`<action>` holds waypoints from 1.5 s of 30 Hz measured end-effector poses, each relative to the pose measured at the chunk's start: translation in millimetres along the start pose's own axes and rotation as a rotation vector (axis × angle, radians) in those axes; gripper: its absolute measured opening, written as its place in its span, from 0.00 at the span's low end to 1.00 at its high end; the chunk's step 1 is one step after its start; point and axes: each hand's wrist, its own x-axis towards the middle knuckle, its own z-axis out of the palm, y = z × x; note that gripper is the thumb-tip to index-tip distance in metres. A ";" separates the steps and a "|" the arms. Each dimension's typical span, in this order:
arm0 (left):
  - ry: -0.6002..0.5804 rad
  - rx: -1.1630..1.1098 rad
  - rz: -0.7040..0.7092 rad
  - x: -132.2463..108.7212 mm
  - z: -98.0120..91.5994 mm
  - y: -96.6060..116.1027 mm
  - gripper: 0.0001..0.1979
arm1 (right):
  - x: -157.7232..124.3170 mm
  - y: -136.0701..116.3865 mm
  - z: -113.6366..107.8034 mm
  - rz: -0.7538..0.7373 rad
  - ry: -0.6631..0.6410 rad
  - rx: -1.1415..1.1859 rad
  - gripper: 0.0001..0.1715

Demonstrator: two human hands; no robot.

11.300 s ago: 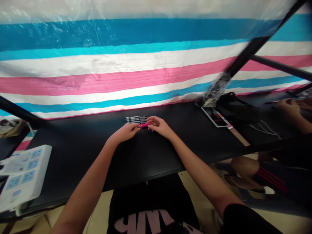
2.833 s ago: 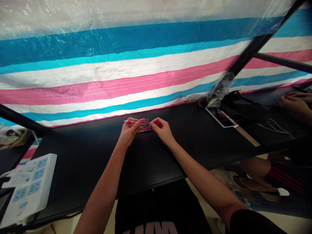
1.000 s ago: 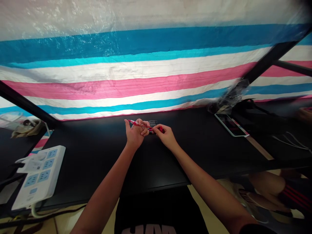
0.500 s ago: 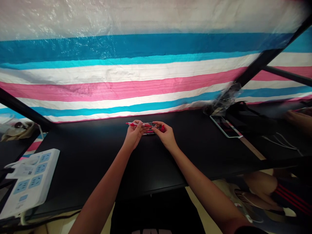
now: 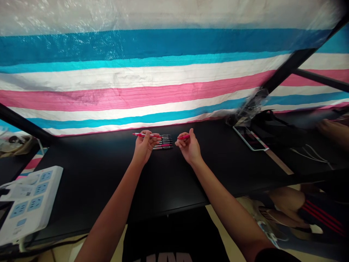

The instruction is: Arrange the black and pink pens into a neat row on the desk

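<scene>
My left hand (image 5: 143, 146) is closed on a red pen (image 5: 141, 135) that lies level and points left. My right hand (image 5: 189, 146) pinches a short red pen cap (image 5: 183, 137), held apart from the pen. Between the two hands a row of several pens (image 5: 163, 142), black and pink, lies side by side on the black table (image 5: 109, 171) near its far edge.
A white power strip (image 5: 23, 202) sits at the table's left front corner. A phone (image 5: 249, 138) and a black bag (image 5: 275, 125) lie to the right, beside crumpled clear plastic (image 5: 249, 105). Another person's hand (image 5: 331, 127) and legs show at far right. A striped tarp (image 5: 152, 76) hangs behind.
My hands were together on the red pen half a second ago. Now they have drawn apart, the right hand carrying the cap off to the right, the left keeping the pen.
</scene>
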 end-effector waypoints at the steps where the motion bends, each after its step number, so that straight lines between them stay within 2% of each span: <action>1: 0.007 -0.004 0.003 0.1 -0.1 0.2 0.17 | 0.0 0.3 -0.6 -0.004 -0.006 -0.006 0.38; 4: 0.032 -0.025 0.003 0.6 0.1 0.6 0.15 | -0.1 2.5 -1.7 -0.018 -0.037 -0.034 0.34; 9: 0.087 -0.079 -0.037 1.9 1.9 1.9 0.13 | -1.5 1.9 -1.3 0.025 -0.057 0.044 0.18; 11: 0.147 -0.134 -0.087 2.5 3.3 2.6 0.11 | -3.7 0.0 -0.5 0.051 -0.089 0.078 0.14; 15: 0.293 -0.293 -0.221 2.8 6.6 1.9 0.12 | -9.2 -3.8 1.7 0.082 -0.175 0.110 0.09; 18: 0.311 -0.316 -0.232 1.6 8.1 -1.8 0.12 | -11.6 -6.1 3.1 0.085 -0.194 0.109 0.10; 28: 0.212 -0.194 -0.064 -4.3 13.9 -8.9 0.11 | -10.9 -4.6 5.2 0.153 -0.158 0.132 0.14; 37: -0.035 -0.127 -0.061 -13.8 14.7 -2.0 0.11 | -12.0 -1.4 5.7 0.144 -0.144 0.116 0.16; 45: -0.108 -0.083 -0.011 -13.8 13.0 -2.2 0.15 | -12.6 -6.2 4.3 0.192 -0.180 0.237 0.14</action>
